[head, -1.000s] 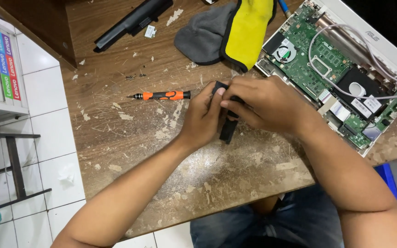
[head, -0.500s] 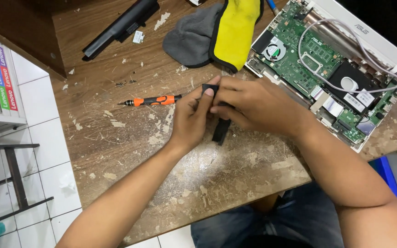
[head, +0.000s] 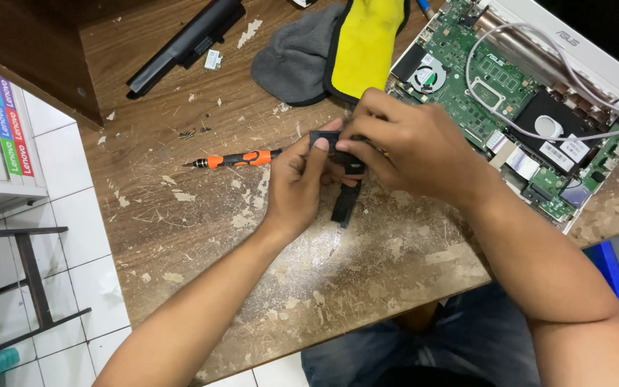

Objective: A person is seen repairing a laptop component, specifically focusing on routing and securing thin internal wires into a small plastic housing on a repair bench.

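Observation:
Both my hands hold one long black plastic part (head: 344, 201) just above the worn wooden table (head: 202, 236). My left hand (head: 299, 183) grips its upper end from the left, thumb on top. From the right, my right hand (head: 406, 147) pinches the same end with its fingertips. The part's lower end sticks out below my hands. An orange and black screwdriver (head: 232, 158) lies on the table just left of my left hand. An opened laptop (head: 510, 93) with its green circuit board and fan exposed lies at the right, touching my right hand's far side.
A grey and yellow cloth (head: 331, 50) lies at the table's far middle. A long black battery (head: 180, 46) rests at the far left, with small screws (head: 193, 132) near it. White floor tiles (head: 73, 236) and a dark metal frame (head: 26, 272) are at the left.
The view has shifted a little. My hands stay on the black part, and my right fingers have moved up onto its upper end.

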